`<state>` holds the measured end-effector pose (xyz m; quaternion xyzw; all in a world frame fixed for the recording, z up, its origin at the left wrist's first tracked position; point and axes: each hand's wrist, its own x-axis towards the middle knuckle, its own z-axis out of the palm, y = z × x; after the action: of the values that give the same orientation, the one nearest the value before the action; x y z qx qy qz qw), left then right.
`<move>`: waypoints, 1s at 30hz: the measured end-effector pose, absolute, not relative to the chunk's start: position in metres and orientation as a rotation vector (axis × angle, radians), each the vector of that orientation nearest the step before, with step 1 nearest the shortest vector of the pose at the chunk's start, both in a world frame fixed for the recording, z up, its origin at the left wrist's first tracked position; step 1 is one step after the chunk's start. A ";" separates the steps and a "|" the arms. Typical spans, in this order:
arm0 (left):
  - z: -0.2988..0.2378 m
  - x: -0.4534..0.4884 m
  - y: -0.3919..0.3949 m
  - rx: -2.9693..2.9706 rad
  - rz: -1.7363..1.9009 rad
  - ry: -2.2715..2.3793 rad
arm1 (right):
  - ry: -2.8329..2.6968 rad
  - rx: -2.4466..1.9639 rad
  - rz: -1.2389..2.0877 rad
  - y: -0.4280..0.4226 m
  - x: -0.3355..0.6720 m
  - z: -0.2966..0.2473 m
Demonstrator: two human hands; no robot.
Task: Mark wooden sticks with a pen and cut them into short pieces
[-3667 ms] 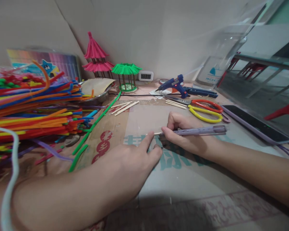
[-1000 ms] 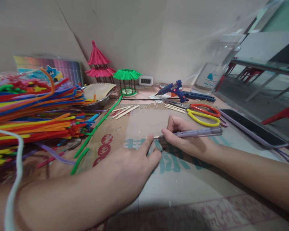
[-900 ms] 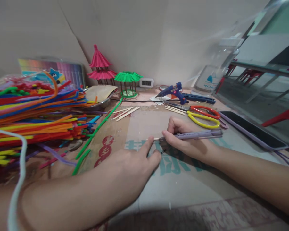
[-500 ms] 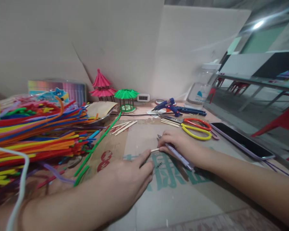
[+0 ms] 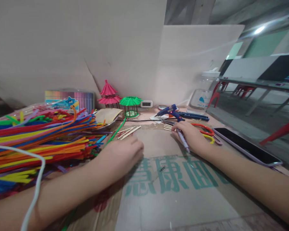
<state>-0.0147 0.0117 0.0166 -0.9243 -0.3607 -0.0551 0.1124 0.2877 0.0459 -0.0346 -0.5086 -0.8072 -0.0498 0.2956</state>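
Note:
My right hand (image 5: 189, 136) is closed around a slim lilac pen-like tool (image 5: 183, 141), which slants down across the palm side. Its fingertips are beside a small group of pale wooden sticks (image 5: 168, 127), and I cannot tell whether they touch. My left hand (image 5: 125, 152) hovers over the left part of the work surface with its fingers curled; what they hold, if anything, is hidden. Just beyond it lie several longer pale sticks (image 5: 130, 132). Scissors with red and yellow handles (image 5: 203, 129) are partly covered by my right hand.
Colourful pipe cleaners (image 5: 38, 138) pile up on the left, with a white cable (image 5: 42, 173) in front. Behind stand a pink-roofed model (image 5: 108, 94), a green-roofed model (image 5: 130, 102) and a small clock (image 5: 146, 103). A blue glue gun (image 5: 168, 111), bottle (image 5: 202, 93) and phone (image 5: 245, 146) are to the right.
My hands have moved apart and away from me, the left toward the left-hand sticks, the right toward the right-hand ones. The short stick between their fingertips no longer shows there.

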 end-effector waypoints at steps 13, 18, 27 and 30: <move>0.014 -0.038 0.064 -2.455 -0.012 -1.336 | -2.208 -1.248 0.004 0.045 0.287 -0.041; 0.019 -0.033 0.047 -2.440 -0.041 -1.245 | -2.170 -1.247 -0.007 0.044 0.284 -0.037; -0.006 -0.009 0.011 -2.807 -0.305 -0.875 | -2.300 -1.052 -0.056 0.001 0.249 -0.018; -0.007 -0.006 0.015 -2.897 -0.423 -0.960 | -2.482 -0.976 0.006 -0.004 0.242 -0.021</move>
<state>-0.0060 0.0151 -0.0068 -0.9399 -0.3113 -0.1373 0.0302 0.2416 -0.0044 -0.0213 -0.3556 -0.9045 0.0022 0.2353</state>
